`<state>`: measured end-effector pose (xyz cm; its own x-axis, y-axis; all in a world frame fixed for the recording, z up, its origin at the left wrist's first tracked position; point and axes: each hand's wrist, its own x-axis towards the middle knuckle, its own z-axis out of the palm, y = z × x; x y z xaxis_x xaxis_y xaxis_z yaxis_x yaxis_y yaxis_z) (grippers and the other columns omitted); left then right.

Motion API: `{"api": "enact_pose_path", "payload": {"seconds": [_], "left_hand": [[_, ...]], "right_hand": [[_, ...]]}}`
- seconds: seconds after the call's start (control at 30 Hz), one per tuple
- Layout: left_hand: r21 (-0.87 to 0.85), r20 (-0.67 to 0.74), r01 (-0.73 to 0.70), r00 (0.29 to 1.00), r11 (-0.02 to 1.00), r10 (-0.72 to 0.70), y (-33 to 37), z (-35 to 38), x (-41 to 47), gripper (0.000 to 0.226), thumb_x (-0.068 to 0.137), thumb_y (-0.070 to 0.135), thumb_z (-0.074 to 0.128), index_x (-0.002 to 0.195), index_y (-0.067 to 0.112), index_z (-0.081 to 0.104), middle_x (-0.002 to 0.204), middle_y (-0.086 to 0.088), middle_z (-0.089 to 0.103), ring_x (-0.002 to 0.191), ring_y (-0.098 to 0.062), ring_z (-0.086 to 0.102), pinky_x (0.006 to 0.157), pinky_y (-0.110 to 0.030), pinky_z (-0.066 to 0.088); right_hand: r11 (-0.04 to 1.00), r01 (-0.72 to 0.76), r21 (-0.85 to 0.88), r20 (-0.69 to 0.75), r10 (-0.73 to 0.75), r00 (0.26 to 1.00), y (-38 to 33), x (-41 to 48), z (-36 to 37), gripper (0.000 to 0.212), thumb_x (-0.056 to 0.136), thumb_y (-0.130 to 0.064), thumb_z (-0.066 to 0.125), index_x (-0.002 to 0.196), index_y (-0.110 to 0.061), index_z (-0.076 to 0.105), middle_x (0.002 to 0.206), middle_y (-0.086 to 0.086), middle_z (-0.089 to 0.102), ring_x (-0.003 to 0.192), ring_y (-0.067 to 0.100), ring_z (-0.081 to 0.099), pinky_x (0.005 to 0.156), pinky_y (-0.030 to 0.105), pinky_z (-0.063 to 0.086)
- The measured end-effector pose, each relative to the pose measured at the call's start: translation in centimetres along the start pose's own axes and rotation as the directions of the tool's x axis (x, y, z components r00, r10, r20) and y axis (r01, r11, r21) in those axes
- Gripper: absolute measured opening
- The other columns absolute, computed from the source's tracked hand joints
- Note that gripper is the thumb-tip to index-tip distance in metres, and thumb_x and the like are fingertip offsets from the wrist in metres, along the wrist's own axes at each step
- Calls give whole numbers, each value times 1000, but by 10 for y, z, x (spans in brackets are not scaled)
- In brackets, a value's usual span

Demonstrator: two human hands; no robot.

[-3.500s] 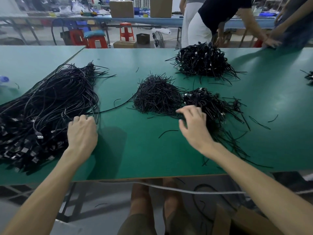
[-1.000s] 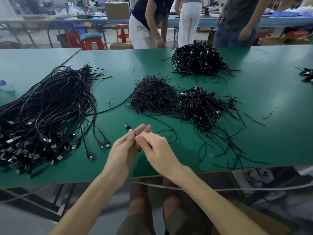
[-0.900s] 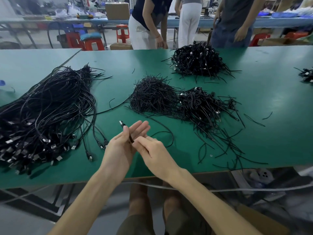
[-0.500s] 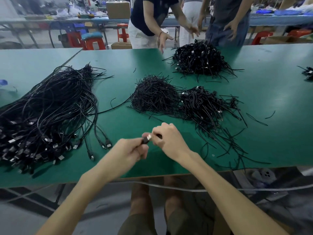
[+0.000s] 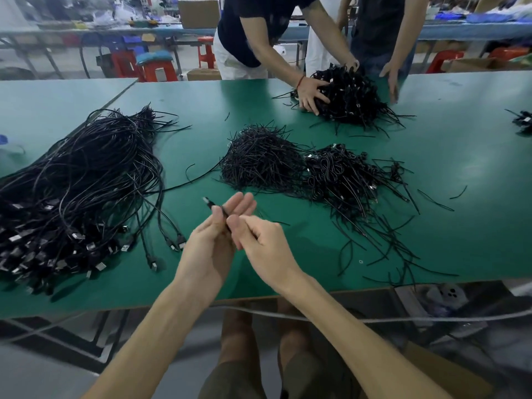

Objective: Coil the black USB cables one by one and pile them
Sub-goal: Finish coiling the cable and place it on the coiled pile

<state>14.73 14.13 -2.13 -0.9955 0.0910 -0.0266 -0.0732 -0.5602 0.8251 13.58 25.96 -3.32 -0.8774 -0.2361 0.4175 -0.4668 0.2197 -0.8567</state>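
A black USB cable is in both my hands above the green table's front edge. My left hand has its fingers stretched out, and its thumb pins the cable against them; the plug end sticks out up and to the left. My right hand pinches the same cable just right of that thumb. A big heap of loose, uncoiled cables lies at the left. The pile of coiled cables sits right of centre.
A mound of thin black ties lies beside the coiled pile, with stray ties scattered toward the front right. Across the table, another person's hand presses on a further cable pile. A small bundle sits at the right edge.
My left hand's fingers have straightened out from a curled grip, and the plug end now points up-left. The people opposite have put their hands on the far pile.
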Motion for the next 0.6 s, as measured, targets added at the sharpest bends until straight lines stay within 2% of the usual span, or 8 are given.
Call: {"api": "enact_pose_path", "payload": {"seconds": [0.07, 0.13, 0.2, 0.3, 0.33, 0.4, 0.5, 0.6], "left_hand": [[-135, -24, 7, 1000, 991, -10, 10, 2, 1, 47, 108, 34, 31, 137, 4, 53, 132, -4, 67, 123, -16, 63, 106, -37, 44], [-270, -32, 12, 999, 963, -22, 21, 2, -1, 37, 109, 32, 35, 116, 8, 61, 97, 4, 71, 88, -11, 69, 90, -28, 49], [-279, -27, -19, 1000, 960, 12, 30, -1, -7, 31, 109, 29, 38, 92, 15, 60, 68, 10, 46, 57, -8, 42, 64, -21, 42], [135, 51, -157, 987, 978, 151, 40, -8, -16, 39, 104, 18, 40, 69, 19, 56, 59, 10, 36, 50, -7, 26, 49, -19, 29], [370, 123, -213, 976, 904, 179, 39, -11, -19, 36, 100, 18, 43, 67, 18, 56, 57, 12, 40, 49, -6, 29, 48, -18, 28], [744, 263, -264, 960, 614, 94, 32, -17, -20, 32, 99, 23, 47, 70, 14, 58, 53, 11, 48, 48, -3, 37, 50, -15, 31], [915, 232, -241, 970, 323, 66, 12, -24, -17, 32, 106, 15, 49, 77, 20, 63, 60, 9, 64, 55, -5, 54, 60, -22, 43], [922, 172, -224, 968, 316, 183, -3, -20, -12, 31, 105, 7, 51, 87, 28, 66, 79, 4, 73, 71, -10, 58, 71, -30, 46]], "right_hand": [[996, 19, -88, 54, -14, 998, 7, -3, 1, 50, 107, -40, 45, 62, -18, 47, 57, -8, 47, 60, 11, 44, 65, 25, 35], [992, 6, -128, 96, 6, 995, 16, -3, -3, 53, 106, -46, 40, 62, -18, 46, 57, -8, 48, 63, 12, 44, 70, 22, 32], [979, 10, -201, 155, 22, 988, 23, 0, -12, 62, 101, -62, 32, 61, -17, 45, 57, -1, 50, 65, 12, 43, 75, 20, 31], [942, 39, -334, 198, 30, 980, 28, 13, -30, 59, 95, -67, 41, 57, -22, 39, 57, 2, 45, 66, 18, 42, 75, 22, 31], [934, 40, -355, 191, 30, 981, 28, 19, -36, 58, 95, -62, 50, 56, -21, 37, 57, 2, 42, 66, 19, 41, 76, 25, 32], [920, 36, -390, 164, 31, 986, 26, 30, -47, 61, 93, -59, 55, 55, -15, 38, 57, 6, 41, 69, 23, 42, 83, 34, 34], [917, 52, -396, 140, 4, 990, 16, 35, -41, 61, 99, -53, 54, 54, -14, 38, 54, 3, 44, 67, 19, 41, 85, 38, 36], [967, 14, -254, 71, 5, 997, 5, 28, -25, 57, 103, -45, 52, 53, -18, 42, 50, -7, 47, 60, 12, 44, 74, 32, 38]]}}
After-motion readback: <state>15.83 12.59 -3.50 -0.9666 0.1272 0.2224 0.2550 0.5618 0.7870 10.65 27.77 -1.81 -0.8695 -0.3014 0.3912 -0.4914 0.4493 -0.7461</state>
